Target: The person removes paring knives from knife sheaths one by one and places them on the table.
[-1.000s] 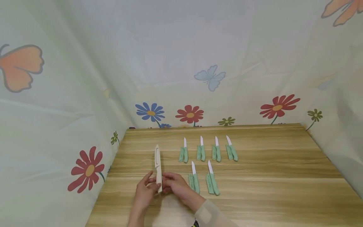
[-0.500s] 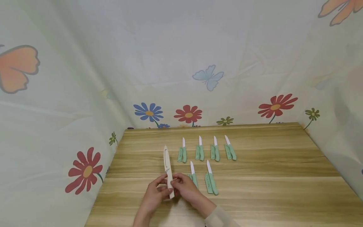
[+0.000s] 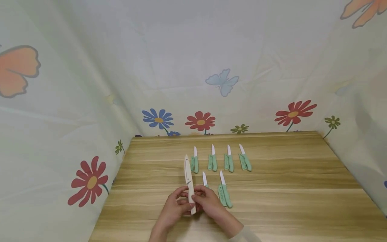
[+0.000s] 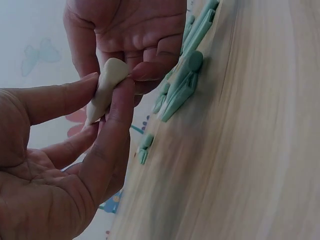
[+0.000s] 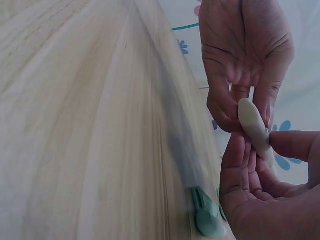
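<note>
A cream knife (image 3: 191, 193), its blade in a cream sheath (image 3: 187, 169) with an outlined slot, is held above the table with its tip pointing away. My left hand (image 3: 173, 208) pinches the handle from the left between thumb and fingers. From the other side my right hand (image 3: 211, 202) grips the same handle, thumb on top. In the left wrist view the rounded handle end (image 4: 114, 70) shows between both hands' fingertips. The right wrist view also has the handle (image 5: 254, 125) between the two hands.
Several green-handled knives with bare white blades lie on the wooden table (image 3: 287, 195), green sheaths beside them. A back-row knife (image 3: 231, 164) is among those beyond my hands. One front-row knife (image 3: 226, 193) lies right of them; another (image 3: 205, 179) is partly hidden by my right hand.
Both hands have moved to the right with the cream knife, which now overlaps the leftmost green sheath in the head view. My right hand has come to grip the handle more closely.
</note>
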{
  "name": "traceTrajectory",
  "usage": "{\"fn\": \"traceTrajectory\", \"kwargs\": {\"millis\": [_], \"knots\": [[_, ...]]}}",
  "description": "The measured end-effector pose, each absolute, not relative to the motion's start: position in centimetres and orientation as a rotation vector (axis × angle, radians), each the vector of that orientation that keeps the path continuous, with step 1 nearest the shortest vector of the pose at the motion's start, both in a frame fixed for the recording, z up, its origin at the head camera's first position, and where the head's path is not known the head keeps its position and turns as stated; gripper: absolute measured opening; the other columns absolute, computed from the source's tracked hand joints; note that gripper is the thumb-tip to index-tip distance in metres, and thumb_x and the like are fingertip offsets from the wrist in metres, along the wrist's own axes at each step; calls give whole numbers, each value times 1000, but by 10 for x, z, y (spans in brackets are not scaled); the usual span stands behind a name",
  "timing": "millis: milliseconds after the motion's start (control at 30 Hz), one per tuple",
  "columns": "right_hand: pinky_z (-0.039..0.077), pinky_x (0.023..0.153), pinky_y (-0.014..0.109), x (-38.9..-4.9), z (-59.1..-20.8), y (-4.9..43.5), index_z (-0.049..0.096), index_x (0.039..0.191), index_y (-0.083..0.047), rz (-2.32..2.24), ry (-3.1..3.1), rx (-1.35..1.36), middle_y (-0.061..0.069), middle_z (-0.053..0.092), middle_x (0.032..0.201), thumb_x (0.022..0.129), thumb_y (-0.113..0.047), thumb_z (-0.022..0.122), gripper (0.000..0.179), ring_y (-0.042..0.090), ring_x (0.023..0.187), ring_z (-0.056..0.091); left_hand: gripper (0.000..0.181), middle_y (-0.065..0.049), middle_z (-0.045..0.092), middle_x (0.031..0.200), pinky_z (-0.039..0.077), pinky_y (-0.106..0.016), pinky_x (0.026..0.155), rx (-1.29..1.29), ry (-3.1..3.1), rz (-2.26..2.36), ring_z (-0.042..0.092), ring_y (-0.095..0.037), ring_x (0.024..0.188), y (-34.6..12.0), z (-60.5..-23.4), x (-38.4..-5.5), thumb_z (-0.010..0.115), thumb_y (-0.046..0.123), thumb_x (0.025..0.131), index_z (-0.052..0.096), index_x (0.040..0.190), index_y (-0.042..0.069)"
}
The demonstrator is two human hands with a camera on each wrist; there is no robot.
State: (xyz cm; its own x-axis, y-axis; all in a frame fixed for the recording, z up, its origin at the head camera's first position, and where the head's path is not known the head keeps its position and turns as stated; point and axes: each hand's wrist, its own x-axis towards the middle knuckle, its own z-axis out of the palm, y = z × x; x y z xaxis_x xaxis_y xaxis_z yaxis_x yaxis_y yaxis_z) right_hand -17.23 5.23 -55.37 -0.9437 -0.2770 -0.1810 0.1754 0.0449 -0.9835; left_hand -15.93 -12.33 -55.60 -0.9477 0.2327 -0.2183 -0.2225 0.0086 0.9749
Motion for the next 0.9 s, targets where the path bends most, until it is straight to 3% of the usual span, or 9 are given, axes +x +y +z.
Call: {"fn": "traceTrajectory", "kwargs": {"millis": [333, 600, 900], "knots": [[58, 67, 29, -163, -552, 81, 58, 129, 9, -1958, 2039, -32, 11, 62, 103, 96, -10, 67, 39, 14, 84, 61, 66, -14, 56, 120, 66, -40, 74, 93, 1931, 1978, 73, -19, 93, -100, -555, -158, 74, -8, 85, 50, 146, 1], [59, 65, 31, -155, -553, 98, 56, 130, 12, -2002, 2013, 62, 11, 66, 101, 97, -10, 66, 40, 15, 78, 63, 62, -13, 57, 118, 65, -36, 68, 95, 1987, 1907, 69, -18, 89, -79, -559, -159, 76, -7, 85, 55, 142, 6], [60, 66, 29, -150, -559, 112, 54, 132, 14, -2033, 1997, 164, 11, 68, 100, 98, -9, 65, 42, 16, 80, 65, 64, -12, 57, 118, 66, -40, 68, 100, 2023, 1873, 66, -20, 90, -62, -562, -156, 77, -6, 83, 55, 142, 6]]}}
